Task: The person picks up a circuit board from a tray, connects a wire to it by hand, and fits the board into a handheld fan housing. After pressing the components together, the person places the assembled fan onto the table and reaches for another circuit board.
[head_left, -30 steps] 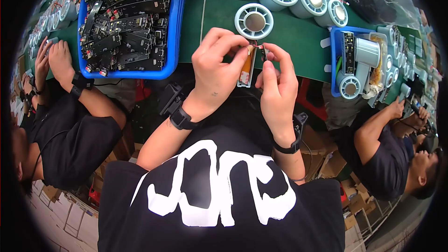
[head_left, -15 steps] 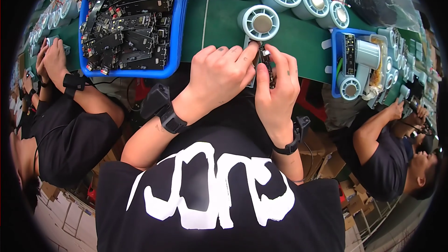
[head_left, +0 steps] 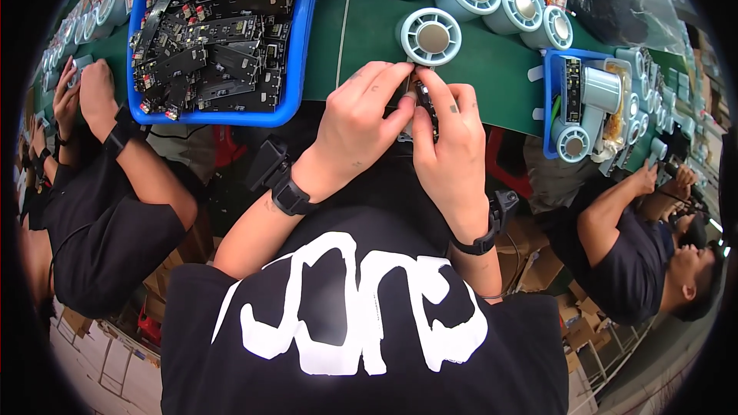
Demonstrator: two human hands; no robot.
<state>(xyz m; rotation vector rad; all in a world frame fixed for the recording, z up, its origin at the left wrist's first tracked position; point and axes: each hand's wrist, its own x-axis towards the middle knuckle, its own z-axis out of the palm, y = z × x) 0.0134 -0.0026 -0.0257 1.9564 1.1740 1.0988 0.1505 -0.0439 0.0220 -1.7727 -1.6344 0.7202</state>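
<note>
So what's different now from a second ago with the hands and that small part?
Both hands, the left hand and right hand, have closed together around the small dark part, hiding its orange end, and moved up toward the round fan housing. Both kept their grip; the blue tray stayed put.

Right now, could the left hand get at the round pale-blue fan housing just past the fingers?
Probably yes: the round pale-blue fan housing sits just beyond the left hand, nothing lying between, though both hands pinch a small dark part.

Matt green mat (head_left: 492, 69), glossy blue plastic tray (head_left: 296, 54), pale smooth plastic fan housing (head_left: 430, 37) with dull metal hub; black cloth shirt (head_left: 361, 338).
</note>
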